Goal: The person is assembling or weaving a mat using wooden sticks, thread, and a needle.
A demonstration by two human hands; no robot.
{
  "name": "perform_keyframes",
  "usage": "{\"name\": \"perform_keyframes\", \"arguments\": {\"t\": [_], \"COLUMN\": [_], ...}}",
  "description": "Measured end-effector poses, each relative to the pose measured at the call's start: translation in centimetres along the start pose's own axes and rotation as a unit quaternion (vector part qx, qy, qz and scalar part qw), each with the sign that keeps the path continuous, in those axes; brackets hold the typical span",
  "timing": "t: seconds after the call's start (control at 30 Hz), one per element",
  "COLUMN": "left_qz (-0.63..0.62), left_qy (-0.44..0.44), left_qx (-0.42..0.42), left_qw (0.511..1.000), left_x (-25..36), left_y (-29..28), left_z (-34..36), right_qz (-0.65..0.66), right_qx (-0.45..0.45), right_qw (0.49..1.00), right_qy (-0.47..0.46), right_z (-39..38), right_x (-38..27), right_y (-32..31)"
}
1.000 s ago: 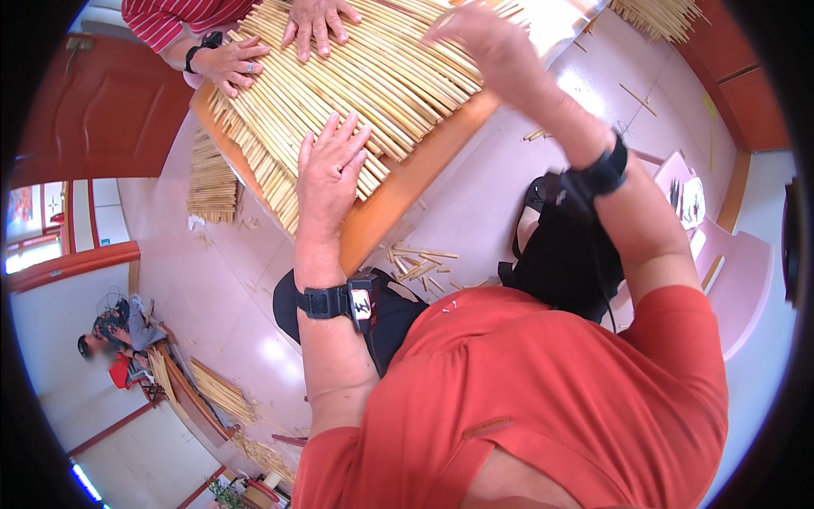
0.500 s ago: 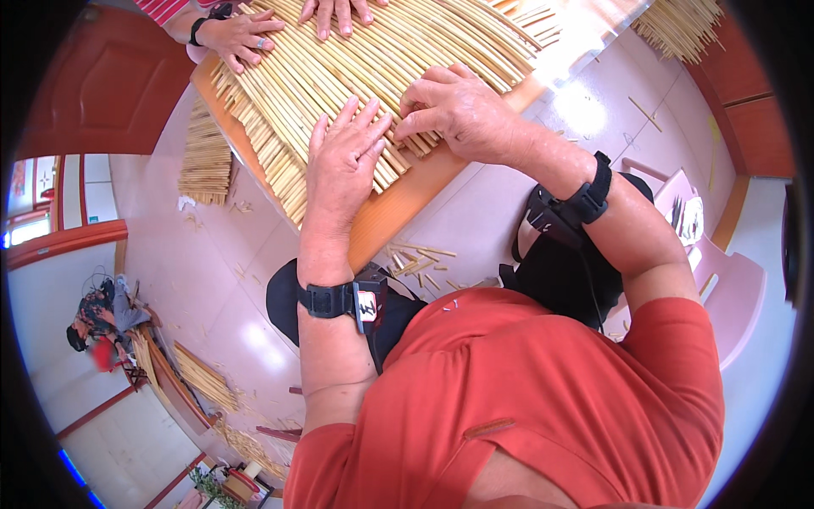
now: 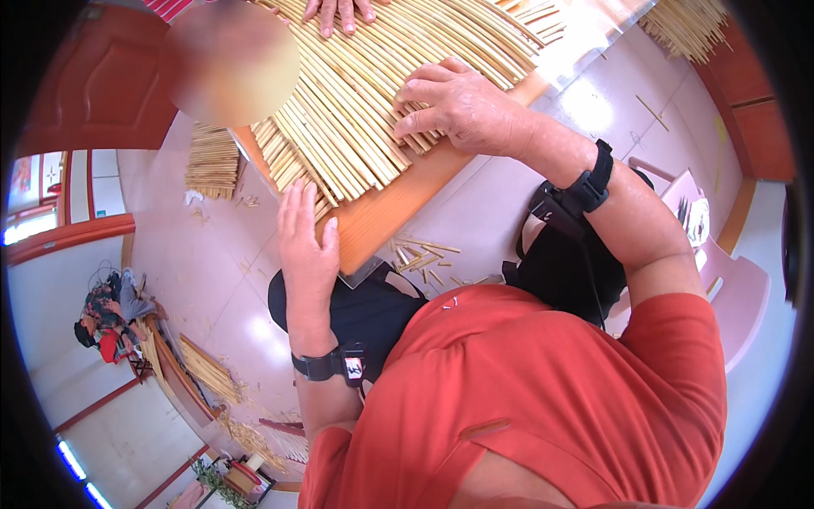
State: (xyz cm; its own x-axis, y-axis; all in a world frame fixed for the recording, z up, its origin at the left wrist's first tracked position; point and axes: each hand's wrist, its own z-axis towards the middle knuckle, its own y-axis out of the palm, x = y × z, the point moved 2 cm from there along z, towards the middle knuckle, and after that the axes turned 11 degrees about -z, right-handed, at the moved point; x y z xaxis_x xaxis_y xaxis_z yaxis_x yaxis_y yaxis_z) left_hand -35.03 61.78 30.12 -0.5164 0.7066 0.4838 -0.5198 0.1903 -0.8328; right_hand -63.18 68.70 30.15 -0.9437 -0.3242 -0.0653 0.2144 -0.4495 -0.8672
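A layer of yellow reed-like stalks (image 3: 356, 110), laid side by side, covers the near end of a wooden table (image 3: 373, 236). My left hand (image 3: 307, 263) is at the table's left near corner, fingers stretched out, its fingertips by the outermost stalk ends. Above the near right edge of the layer, my right hand (image 3: 466, 110) has bent fingers and a thumb curled about stalk ends; its palm side is hidden. Across the table, another person's hand (image 3: 341, 13) lies flat on the stalks. A blurred round patch covers part of the far left of the layer.
Cut stalk pieces (image 3: 424, 254) lie on the floor below the table edge. A stalk bundle (image 3: 212, 161) lies on the floor to the left, another bundle (image 3: 687, 27) at the far right. A pink chair (image 3: 738, 297) stands to my right.
My left hand has moved off the top of the stalks, left and toward me, to the table corner. The right hand stays nearly in place, its thumb and fingers slightly wider apart.
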Motion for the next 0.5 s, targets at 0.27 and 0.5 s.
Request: {"name": "perform_keyframes", "arguments": {"t": [0.27, 0.5], "left_qz": [0.118, 0.172], "left_qy": [0.078, 0.122], "left_qx": [-0.019, -0.057], "left_qw": [0.99, 0.976], "left_x": [-0.2, 2.3], "left_y": [0.6, 0.3], "left_z": [1.4, 3.6], "right_qz": [0.043, 0.055], "right_qx": [-0.038, -0.033], "right_qw": [0.998, 0.998], "right_qy": [-0.004, 0.006], "right_z": [0.6, -0.3], "right_x": [-0.3, 0.3], "right_y": [0.7, 0.2]}}
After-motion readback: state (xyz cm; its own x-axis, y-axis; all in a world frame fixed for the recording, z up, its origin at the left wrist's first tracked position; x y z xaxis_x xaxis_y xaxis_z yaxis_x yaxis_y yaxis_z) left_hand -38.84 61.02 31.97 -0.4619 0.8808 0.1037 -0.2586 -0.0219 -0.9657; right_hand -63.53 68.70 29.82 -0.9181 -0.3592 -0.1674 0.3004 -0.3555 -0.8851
